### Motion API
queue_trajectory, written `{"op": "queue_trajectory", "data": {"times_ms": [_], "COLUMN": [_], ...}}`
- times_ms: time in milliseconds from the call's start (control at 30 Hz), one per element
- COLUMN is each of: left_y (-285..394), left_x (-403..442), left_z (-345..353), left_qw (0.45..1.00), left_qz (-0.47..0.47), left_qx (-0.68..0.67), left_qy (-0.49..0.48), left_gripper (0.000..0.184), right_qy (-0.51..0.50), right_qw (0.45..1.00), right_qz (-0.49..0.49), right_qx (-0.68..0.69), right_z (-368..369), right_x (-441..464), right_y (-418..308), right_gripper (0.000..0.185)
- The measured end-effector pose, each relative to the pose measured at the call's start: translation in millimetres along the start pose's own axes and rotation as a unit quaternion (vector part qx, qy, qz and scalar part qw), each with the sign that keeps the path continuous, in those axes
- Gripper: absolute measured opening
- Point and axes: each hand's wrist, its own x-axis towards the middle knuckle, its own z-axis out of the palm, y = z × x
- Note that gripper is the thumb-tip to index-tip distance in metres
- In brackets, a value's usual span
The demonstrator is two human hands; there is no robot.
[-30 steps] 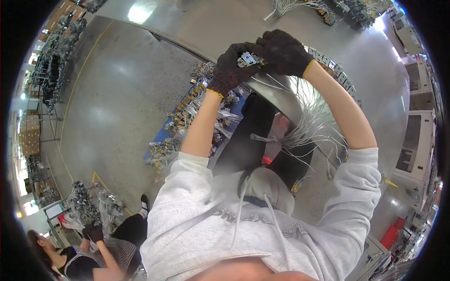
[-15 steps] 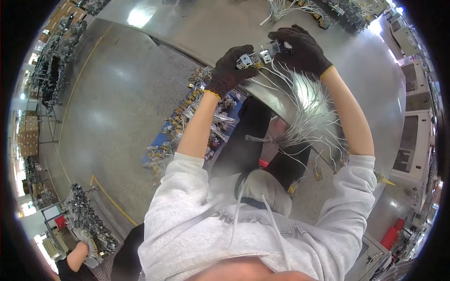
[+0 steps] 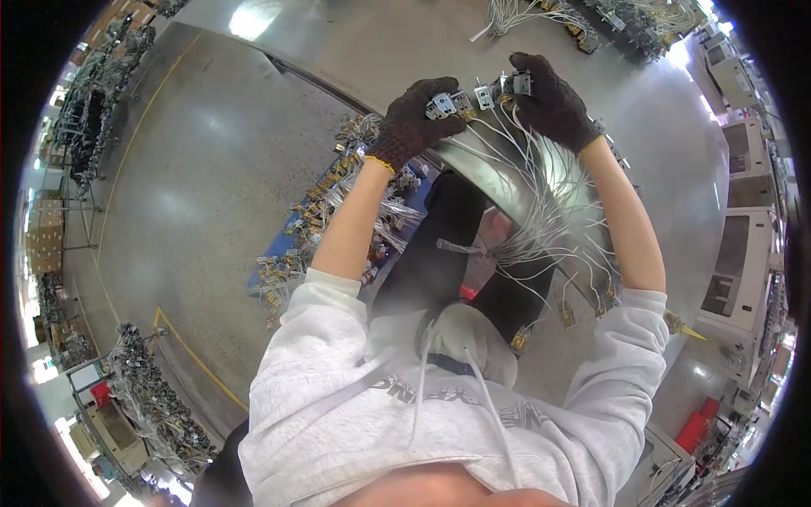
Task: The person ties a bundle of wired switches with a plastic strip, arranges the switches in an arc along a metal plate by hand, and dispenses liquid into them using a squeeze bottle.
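Dark knitted gloves cover both of my hands. My left hand (image 3: 416, 122) is closed round small silvery metal switch-like blocks (image 3: 443, 105), pinched between thumb and fingers above the metal table's edge. To the right, my right hand (image 3: 553, 103) is closed on similar metal blocks (image 3: 520, 83). Another small metal block (image 3: 483, 95) stands between the hands, beside the right hand's group; what supports it is hard to make out. White wires (image 3: 549, 221) run from these blocks down over the table edge into a bundle near my knees. Some wire ends carry brass-coloured pieces (image 3: 567, 318).
A blue surface (image 3: 274, 247) left of my legs is heaped with wired metal parts (image 3: 338, 190). More wired parts (image 3: 621, 24) lie on the metal table (image 3: 363, 51) at the far side. White machines (image 3: 743, 262) line the right. Parts racks (image 3: 93, 110) stand left.
My right hand has turned and shifted slightly right, its fingers uncovering the metal blocks. The gap between the two groups has widened. At lower left, another person's arm has left view.
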Motion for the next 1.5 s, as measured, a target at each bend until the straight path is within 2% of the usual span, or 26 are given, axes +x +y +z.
{"op": "queue_trajectory", "data": {"times_ms": [100, 200, 267, 300, 333, 433, 467, 533, 567, 633, 667, 733, 833, 933, 1033, 1100, 1133, 1200, 1267, 1300, 1333, 1367, 1400, 1433, 1467, 1500], "left_y": [-2, -2, 4, 11, 25, 59, 62, 67, 67, 64, 62, 60, 58, 56, 64, 64, 58, 55, 64, 75, 91, 102, 105, 105, 107, 105], "left_x": [0, 0, 2, 4, 8, 30, 43, 65, 70, 78, 81, 86, 84, 87, 83, 82, 84, 88, 84, 78, 69, 57, 45, 28, 7, -21], "left_z": [-2, -6, -10, -11, -11, 9, 23, 48, 56, 72, 75, 72, 74, 73, 65, 66, 69, 71, 74, 75, 71, 67, 61, 55, 47, 40], "left_qw": [1.000, 0.993, 0.993, 0.974, 0.975, 0.934, 0.935, 0.915, 0.916, 0.936, 0.937, 0.942, 0.944, 0.946, 0.953, 0.956, 0.951, 0.941, 0.867, 0.863, 0.881, 0.885, 0.903, 0.915, 0.927, 0.970], "left_qz": [-0.006, -0.006, 0.022, 0.113, 0.109, 0.226, 0.223, 0.222, 0.218, 0.130, 0.131, 0.087, 0.076, 0.063, 0.063, 0.072, 0.069, 0.074, 0.123, 0.139, 0.210, 0.271, 0.307, 0.331, 0.315, 0.199], "left_qx": [-0.016, -0.114, -0.045, 0.133, 0.130, 0.252, 0.249, 0.335, 0.335, 0.324, 0.320, 0.310, 0.309, 0.307, 0.285, 0.271, 0.293, 0.321, 0.481, 0.481, 0.423, 0.349, 0.256, 0.160, 0.124, 0.047], "left_qy": [-0.009, 0.040, 0.111, 0.147, 0.145, 0.114, 0.121, 0.025, 0.035, -0.049, -0.048, -0.092, -0.088, -0.084, -0.084, -0.085, -0.075, -0.075, -0.046, -0.063, 0.044, 0.146, 0.156, 0.166, 0.161, 0.129], "left_gripper": [0.072, 0.073, 0.070, 0.063, 0.063, 0.063, 0.063, 0.057, 0.057, 0.039, 0.039, 0.043, 0.041, 0.040, 0.041, 0.043, 0.044, 0.044, 0.055, 0.055, 0.057, 0.059, 0.057, 0.056, 0.049, 0.040], "right_qy": [-0.019, -0.017, -0.004, 0.001, 0.003, -0.003, -0.009, -0.011, -0.005, -0.023, -0.036, -0.019, -0.058, -0.099, -0.060, -0.102, -0.148, -0.136, -0.128, -0.057, 0.017, 0.023, 0.023, 0.053, 0.082, 0.100], "right_qw": [0.999, 0.998, 0.998, 0.996, 0.993, 0.987, 0.988, 0.999, 0.998, 0.998, 0.996, 0.997, 0.991, 0.988, 0.989, 0.980, 0.967, 0.961, 0.953, 0.958, 0.944, 0.948, 0.950, 0.963, 0.973, 0.985], "right_qz": [0.028, 0.050, 0.051, 0.065, 0.079, 0.043, 0.039, 0.028, 0.004, 0.030, 0.065, 0.028, 0.115, 0.119, 0.003, 0.059, 0.108, 0.104, 0.116, 0.007, -0.098, -0.094, -0.068, -0.055, -0.041, 0.030], "right_qx": [0.012, 0.026, 0.033, 0.061, 0.090, 0.155, 0.151, 0.022, 0.061, 0.056, 0.053, 0.066, 0.020, -0.027, -0.135, -0.158, -0.178, -0.217, -0.250, -0.281, -0.316, -0.304, -0.303, -0.257, -0.210, -0.134], "right_z": [-3, -12, -18, -20, -20, -12, -11, -5, -3, -13, -20, -24, -29, -22, -11, -7, -5, -1, 1, 0, -4, -24, -42, -57, -69, -85], "right_x": [2, -1, -2, -4, -7, -7, -6, -5, -5, -7, -11, -10, -12, -1, 6, 5, 7, 10, -1, -4, -10, -16, -31, -46, -65, -92], "right_y": [1, -7, -4, -2, 1, 18, 23, 30, 34, 21, 18, 22, 15, 6, 7, 5, 2, -3, 2, 17, 28, 0, -18, -33, -51, -84], "right_gripper": [0.062, 0.066, 0.068, 0.070, 0.072, 0.073, 0.073, 0.071, 0.068, 0.068, 0.068, 0.068, 0.070, 0.072, 0.072, 0.072, 0.072, 0.072, 0.072, 0.072, 0.073, 0.065, 0.065, 0.076, 0.088, 0.073]}}
